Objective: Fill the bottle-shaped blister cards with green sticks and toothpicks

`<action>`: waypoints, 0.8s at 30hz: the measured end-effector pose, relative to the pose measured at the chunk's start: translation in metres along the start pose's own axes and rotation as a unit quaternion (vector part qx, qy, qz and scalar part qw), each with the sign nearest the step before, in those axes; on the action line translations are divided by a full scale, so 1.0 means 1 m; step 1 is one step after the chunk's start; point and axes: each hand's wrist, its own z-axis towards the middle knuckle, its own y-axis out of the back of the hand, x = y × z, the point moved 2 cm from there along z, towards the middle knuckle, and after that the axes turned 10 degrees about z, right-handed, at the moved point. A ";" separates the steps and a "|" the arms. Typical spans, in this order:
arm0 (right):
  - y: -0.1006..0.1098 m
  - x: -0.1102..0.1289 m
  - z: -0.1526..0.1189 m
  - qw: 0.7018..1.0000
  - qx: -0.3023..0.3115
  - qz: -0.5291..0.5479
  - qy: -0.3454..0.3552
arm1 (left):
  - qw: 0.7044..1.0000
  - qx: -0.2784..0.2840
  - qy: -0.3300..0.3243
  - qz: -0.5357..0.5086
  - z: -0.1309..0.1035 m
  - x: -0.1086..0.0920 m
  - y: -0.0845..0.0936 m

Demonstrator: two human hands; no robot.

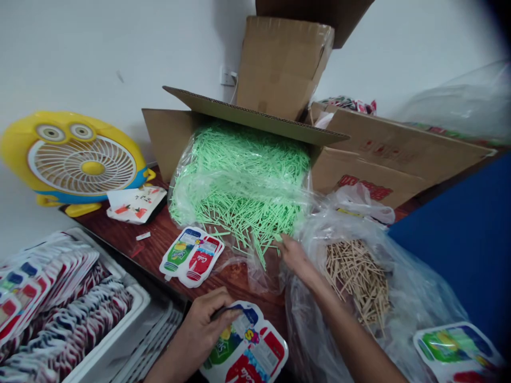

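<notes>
My left hand (213, 324) grips a flat printed pouch (255, 346) by its upper left edge, thumb on top; the pouch shows a green Sprite bottle and a red cola bottle. My right hand (294, 258) reaches to the front right edge of a heap of thin green straws (243, 202), its fingertips pinched on a green straw (278, 238). The straws spill from a clear plastic bag lying in an open cardboard box (255, 114). Another such pouch (192, 256) lies flat on the brown table (235, 279), left of the heap.
A clear bag with thin brown sticks (359, 276) lies beneath my right forearm. At lower left, a white crate (138, 303) holds rows of pouches. A yellow fan (80, 157) and a white packet (136, 205) stand at back left. Another pouch (455, 346) lies lower right.
</notes>
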 end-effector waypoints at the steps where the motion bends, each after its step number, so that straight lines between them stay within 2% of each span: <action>1: -0.003 -0.002 0.001 0.999 0.017 -0.039 0.007 | 1.000 0.003 0.003 0.000 0.000 0.001 0.000; 6: -0.020 0.000 0.001 0.981 0.074 -0.176 0.018 | 1.000 0.013 0.015 -0.001 0.002 0.008 0.000; 11: -0.019 -0.004 0.005 0.984 0.068 -0.165 0.019 | 1.000 0.009 0.017 -0.003 0.002 0.014 0.001; 14: -0.014 -0.011 0.009 0.995 0.053 -0.089 0.008 | 1.000 0.006 0.018 -0.011 0.002 0.016 0.001; 18: -0.017 -0.019 0.009 0.996 0.019 0.078 -0.027 | 1.000 0.006 0.022 -0.017 0.003 0.017 -0.001; 24: -0.035 -0.021 -0.018 0.951 -0.065 0.299 -0.034 | 0.999 0.007 0.026 -0.028 0.002 0.019 -0.003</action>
